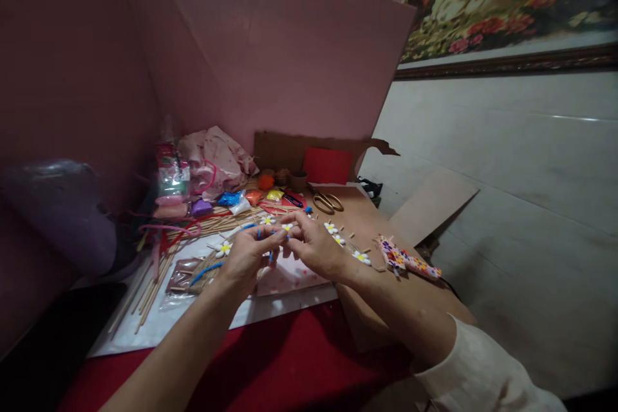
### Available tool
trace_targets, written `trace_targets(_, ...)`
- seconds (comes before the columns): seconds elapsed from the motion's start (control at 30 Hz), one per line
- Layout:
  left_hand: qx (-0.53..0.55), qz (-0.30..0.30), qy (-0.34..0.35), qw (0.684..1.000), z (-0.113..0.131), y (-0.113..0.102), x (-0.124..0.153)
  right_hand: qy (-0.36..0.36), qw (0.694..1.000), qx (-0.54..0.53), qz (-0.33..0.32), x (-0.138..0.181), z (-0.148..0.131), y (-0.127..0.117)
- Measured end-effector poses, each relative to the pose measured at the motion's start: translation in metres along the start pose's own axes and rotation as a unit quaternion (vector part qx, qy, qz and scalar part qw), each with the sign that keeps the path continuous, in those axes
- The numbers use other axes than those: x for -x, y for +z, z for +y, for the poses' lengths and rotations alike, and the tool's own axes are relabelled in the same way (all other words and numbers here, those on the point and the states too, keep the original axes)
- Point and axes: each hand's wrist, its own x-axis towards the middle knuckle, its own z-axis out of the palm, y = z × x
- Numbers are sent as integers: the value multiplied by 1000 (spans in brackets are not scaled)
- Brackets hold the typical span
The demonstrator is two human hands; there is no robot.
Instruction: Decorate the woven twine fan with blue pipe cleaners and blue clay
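Over the middle of the work area, my left hand [248, 254] pinches a thin blue pipe cleaner [271, 256]; short bends of it show around the fingers. My right hand [316, 244] meets it from the right, thumb and fingertips closed at the same blue piece. The fingers partly hide its shape. Under and beside the left hand lies a twine-wound piece [212, 264] with small sticks and a blue strand across it. White flowers with yellow centres [224, 249] lie on both sides of the hands. A pale pink patterned sheet [290, 275] is below them.
Thin wooden sticks [149, 290] lie at the left, near bags of coloured clay [230, 198]. Gold-handled scissors [328, 203] rest on brown cardboard [362, 206]. A flower-patterned glue gun-like object [408, 261] lies at the right. A pink panel [270, 58] stands behind.
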Motion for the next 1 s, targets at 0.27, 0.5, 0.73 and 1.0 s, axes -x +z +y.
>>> trace_targets(0.27,37,32,2,999,5,0,-2,-31,983,153,100,29,-2,-65)
trace_targets(0.5,77,32,-33,996,6,-2,-4,211,919,332,30,108,48,-178)
trace_targets(0.73,89,46,-51,994,4,-3,-6,271,892,358,-54,132,98,-192)
trace_targets(1.0,91,62,-51,993,10,-1,-2,305,898,317,15,132,113,-192)
